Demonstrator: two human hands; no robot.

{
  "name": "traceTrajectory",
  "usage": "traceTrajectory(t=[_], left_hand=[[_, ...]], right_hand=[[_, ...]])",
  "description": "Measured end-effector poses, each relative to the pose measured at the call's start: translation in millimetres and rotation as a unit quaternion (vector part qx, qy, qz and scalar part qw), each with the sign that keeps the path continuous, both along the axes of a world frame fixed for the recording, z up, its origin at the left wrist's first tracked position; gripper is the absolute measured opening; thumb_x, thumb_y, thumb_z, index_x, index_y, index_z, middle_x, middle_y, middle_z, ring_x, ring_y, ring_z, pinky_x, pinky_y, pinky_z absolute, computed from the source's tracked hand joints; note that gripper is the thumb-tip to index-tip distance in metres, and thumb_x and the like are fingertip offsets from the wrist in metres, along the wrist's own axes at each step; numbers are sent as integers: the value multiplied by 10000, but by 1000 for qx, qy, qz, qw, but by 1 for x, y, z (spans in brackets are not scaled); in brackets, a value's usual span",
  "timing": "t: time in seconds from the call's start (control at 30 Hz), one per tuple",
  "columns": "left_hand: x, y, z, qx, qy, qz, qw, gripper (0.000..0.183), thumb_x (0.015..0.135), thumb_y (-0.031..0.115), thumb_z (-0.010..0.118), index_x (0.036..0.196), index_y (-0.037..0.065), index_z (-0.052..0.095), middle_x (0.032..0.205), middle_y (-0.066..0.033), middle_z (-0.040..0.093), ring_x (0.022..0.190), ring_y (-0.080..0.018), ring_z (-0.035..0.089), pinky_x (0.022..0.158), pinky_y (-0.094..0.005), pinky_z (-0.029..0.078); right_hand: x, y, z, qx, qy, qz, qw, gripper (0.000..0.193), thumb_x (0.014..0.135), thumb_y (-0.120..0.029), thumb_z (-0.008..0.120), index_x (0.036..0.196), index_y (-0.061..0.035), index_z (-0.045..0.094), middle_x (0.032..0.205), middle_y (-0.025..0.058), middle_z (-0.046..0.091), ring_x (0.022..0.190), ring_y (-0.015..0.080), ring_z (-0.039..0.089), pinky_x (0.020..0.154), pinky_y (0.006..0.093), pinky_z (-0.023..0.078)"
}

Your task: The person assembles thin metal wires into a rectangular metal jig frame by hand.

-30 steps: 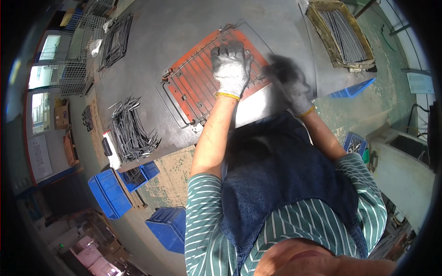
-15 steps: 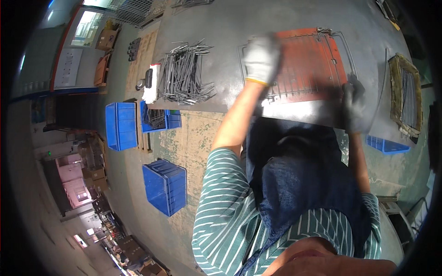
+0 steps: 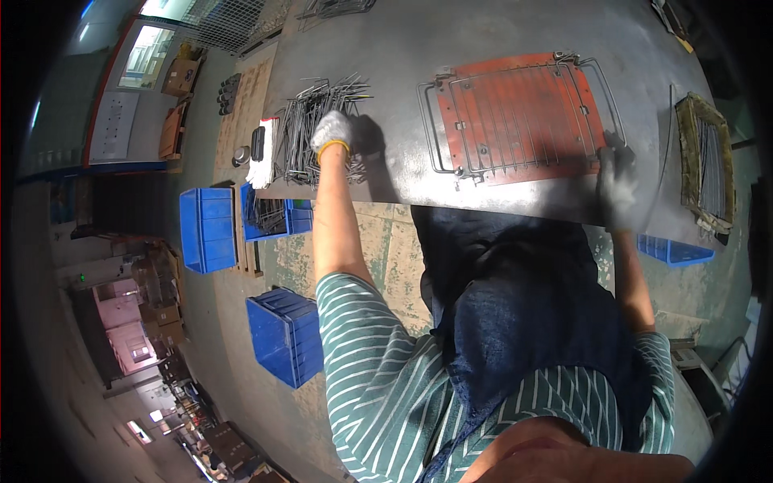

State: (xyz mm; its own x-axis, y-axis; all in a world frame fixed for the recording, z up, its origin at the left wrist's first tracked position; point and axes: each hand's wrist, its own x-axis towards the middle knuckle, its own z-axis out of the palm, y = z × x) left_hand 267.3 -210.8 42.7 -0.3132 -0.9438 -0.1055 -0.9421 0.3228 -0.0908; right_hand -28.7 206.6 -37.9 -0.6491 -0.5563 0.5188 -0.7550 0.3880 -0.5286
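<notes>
My left hand (image 3: pixel 332 133), in a white glove with a yellow cuff, rests on a heap of thin dark metal rods (image 3: pixel 302 153) at the left of the table. Its fingertips are hidden among the rods. A red plate (image 3: pixel 531 129) lies in front of me, carrying a wire rack (image 3: pixel 503 84) of parallel rods with bent wire loops at both sides. My right hand (image 3: pixel 618 189), also gloved, is by the plate's near right corner, beside the end of the right loop. Shadow and blur hide what its fingers do.
The grey metal table (image 3: pixel 394 97) bears a frame-like tray of rods (image 3: pixel 708 169) at the right. A white cloth item (image 3: pixel 264 157) lies left of the heap. Blue bins (image 3: pixel 208 229) stand on the floor at the left, and another blue bin (image 3: pixel 676 251) is below the table's right side.
My left hand has moved left from the red plate's left side to the rod heap, uncovering the plate's left edge. My right hand has stayed near the plate's right corner.
</notes>
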Motion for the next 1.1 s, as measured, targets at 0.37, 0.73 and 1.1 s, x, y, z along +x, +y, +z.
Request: traceTrajectory(t=[0.37,0.73,1.1], left_hand=[[6,46,-24,618,686,230,309,239,941,236,479,974,26,588,863,-120,653,705,-234,650,512,-374,566],[-29,89,-20,539,659,174,494,277,929,273,560,897,-1,544,642,-87,548,433,-151,472,357,-292,344],[-39,80,-37,537,642,184,516,193,920,196,507,888,16,568,539,6,450,430,-132,445,411,-240,327]], right_hand=[[-3,6,24,-94,-304,7,948,344,913,-200,547,1217,-38,551,1167,109,599,993,172,593,875,304,459],[6,14,24,-72,-261,-3,963,343,914,-234,539,1205,-54,562,1160,139,599,1068,250,578,926,349,437],[10,12,27,-22,-199,-5,980,338,911,-210,532,1207,-49,559,1106,152,604,1034,257,581,899,349,442]])
